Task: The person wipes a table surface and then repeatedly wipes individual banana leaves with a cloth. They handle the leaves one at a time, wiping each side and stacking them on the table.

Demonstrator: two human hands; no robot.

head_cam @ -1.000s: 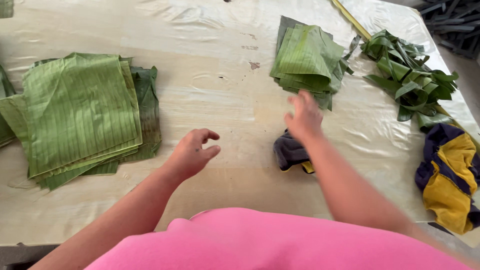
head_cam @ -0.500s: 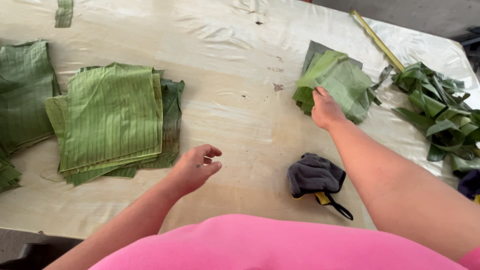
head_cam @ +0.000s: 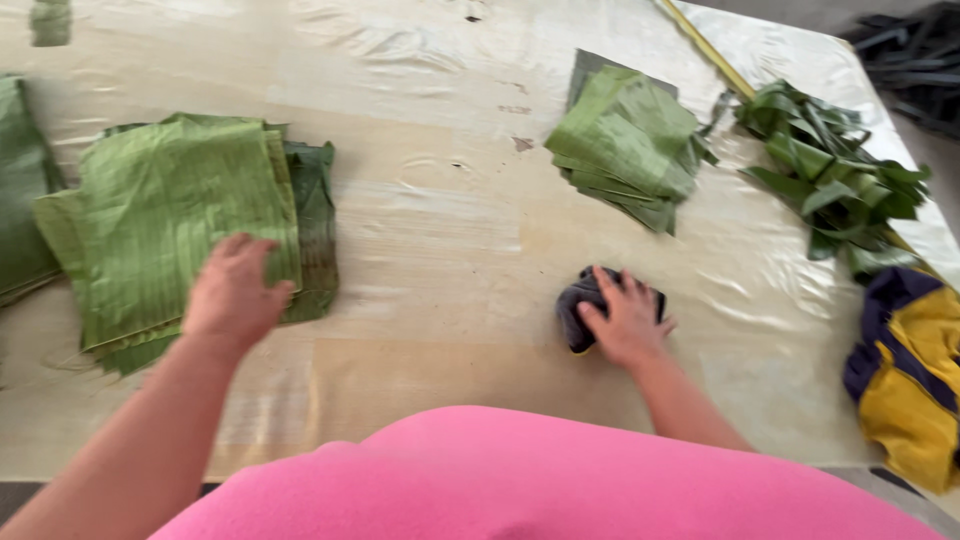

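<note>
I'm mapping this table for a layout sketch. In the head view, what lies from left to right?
Large stack of cut banana leaves → left hand → grey cloth under the right hand → loose leaf strips → yellow and purple cloth.

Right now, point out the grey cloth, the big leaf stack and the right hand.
grey cloth (head_cam: pixel 574 305), head view, bare left edge.
big leaf stack (head_cam: pixel 160 200), head view, top leaf.
right hand (head_cam: pixel 628 322), head view, back of hand.

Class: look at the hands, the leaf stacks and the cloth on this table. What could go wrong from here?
1. The left hand presses the near corner of the big leaf stack; a pull might tear or skew the top leaf.
2. The right hand covers the grey cloth; a wide wipe could perhaps nudge the small leaf stack beyond it.
</note>
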